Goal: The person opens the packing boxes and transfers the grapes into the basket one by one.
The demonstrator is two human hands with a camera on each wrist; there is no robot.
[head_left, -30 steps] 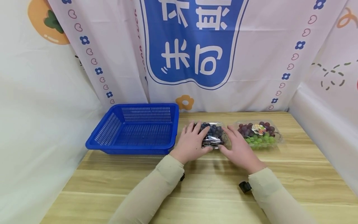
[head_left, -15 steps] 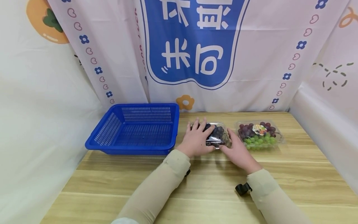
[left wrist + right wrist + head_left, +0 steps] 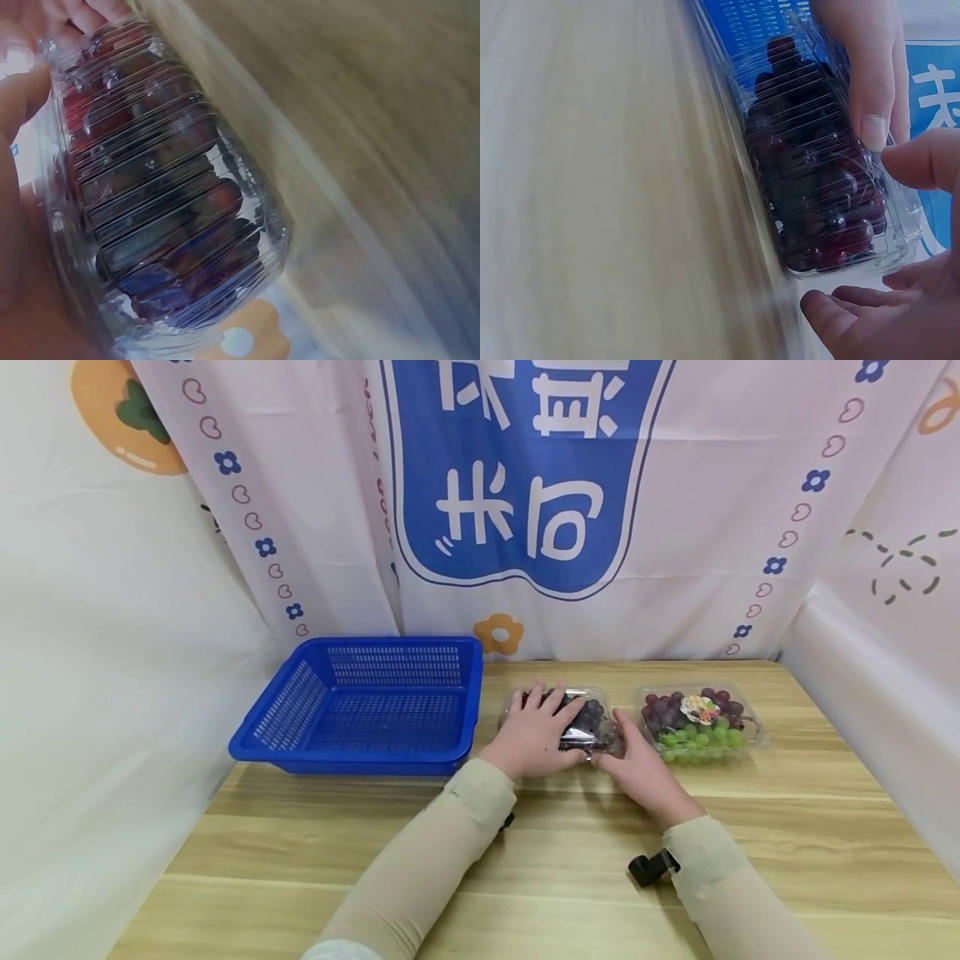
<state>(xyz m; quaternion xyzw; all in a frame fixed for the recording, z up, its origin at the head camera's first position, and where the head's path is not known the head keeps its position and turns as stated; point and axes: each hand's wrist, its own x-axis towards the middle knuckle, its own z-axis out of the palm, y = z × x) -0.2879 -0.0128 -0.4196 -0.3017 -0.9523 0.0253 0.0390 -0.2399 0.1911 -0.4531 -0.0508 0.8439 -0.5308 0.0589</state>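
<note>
A clear plastic clamshell box of dark grapes (image 3: pixel 588 720) lies on the table, its ribbed side filling much of the left wrist view. My left hand (image 3: pixel 531 739) lies spread across its lid from the left, fingers reaching toward the back edge and thumb at the front rim. At the right end is my right hand (image 3: pixel 643 770), its thumb (image 3: pixel 919 159) at the lid's rim close beside the left thumb (image 3: pixel 874 82). The right fingers (image 3: pixel 829 311) extend past the box's end, loosely bent. The left fingertips are hidden in the left wrist view.
To the left stands a blue plastic basket (image 3: pixel 467 727) with slotted sides and nothing in it. A second clear box of red and green grapes (image 3: pixel 697 722) with a round label sits to the right. Behind the wooden table (image 3: pixel 570 877) hangs a printed cloth (image 3: pixel 690 527).
My left hand has slid to the right over the lid. The box of dark grapes has shifted slightly right, while my right hand stays at its right end.
</note>
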